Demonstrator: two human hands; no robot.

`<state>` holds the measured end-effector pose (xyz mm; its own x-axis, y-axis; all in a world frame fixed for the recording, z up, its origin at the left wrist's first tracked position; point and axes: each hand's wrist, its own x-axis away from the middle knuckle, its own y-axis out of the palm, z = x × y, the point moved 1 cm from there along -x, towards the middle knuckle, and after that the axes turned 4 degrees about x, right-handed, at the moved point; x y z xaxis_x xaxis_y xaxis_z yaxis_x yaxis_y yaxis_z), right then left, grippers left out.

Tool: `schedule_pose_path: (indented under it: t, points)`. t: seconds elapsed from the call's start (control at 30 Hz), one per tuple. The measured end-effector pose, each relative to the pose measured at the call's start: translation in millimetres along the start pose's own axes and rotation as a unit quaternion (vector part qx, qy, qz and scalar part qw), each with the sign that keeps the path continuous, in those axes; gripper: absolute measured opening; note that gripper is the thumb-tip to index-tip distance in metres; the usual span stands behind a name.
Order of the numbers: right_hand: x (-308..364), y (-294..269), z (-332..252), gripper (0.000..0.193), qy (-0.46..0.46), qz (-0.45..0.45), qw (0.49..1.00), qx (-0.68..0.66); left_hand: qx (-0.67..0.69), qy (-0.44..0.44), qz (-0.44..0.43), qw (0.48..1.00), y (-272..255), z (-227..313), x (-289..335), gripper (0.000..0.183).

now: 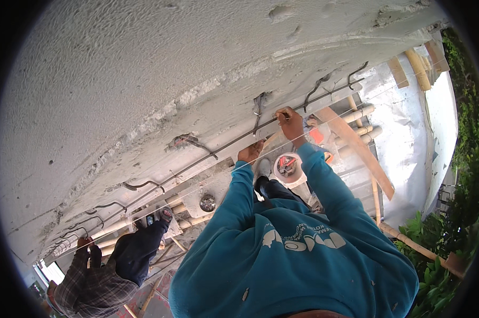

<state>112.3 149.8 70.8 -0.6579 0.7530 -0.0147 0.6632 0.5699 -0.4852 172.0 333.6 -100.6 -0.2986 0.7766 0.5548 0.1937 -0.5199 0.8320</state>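
Note:
A long, thin reinforcing bar (223, 150) runs along the foot of the concrete wall (160, 69). My right hand (291, 126) is closed on this bar, its thumb and fingers bent at the wall. Lower and to the left, my left hand (251, 152) has its fingers curled just under the bar; whatever they hold is hidden. A bent steel bar end (257, 121) sticks out of the wall between my hands. Further bent bar ends, such as a hooked one (314, 91), come out on both sides. A thin taut string (345, 117) passes close to my hands.
Below my hands stands a pale bucket (277, 175) holding tools. A plank (364, 151) and bamboo poles (364, 113) lie right of it. At lower left, a co-worker in a plaid shirt (99, 286) reaches to the wall. Bright metal sheeting (403, 138) and foliage (467, 222) lie right.

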Motion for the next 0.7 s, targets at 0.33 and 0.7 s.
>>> schedule_pose_path:
  t: [0.33, 0.7]
  points:
    - [-0.5, -0.5, 2.4, 0.011, -0.029, -0.018, 0.996, 0.076, 0.113, -0.036, -0.209, 0.971, -9.7, -16.9, -59.8, 0.041]
    - [7.2, 1.2, -9.9, 0.008, -0.098, 0.023, 0.978, 0.181, 0.085, 0.006, -0.142, 0.986, -12.7, -5.2, -43.5, 0.043]
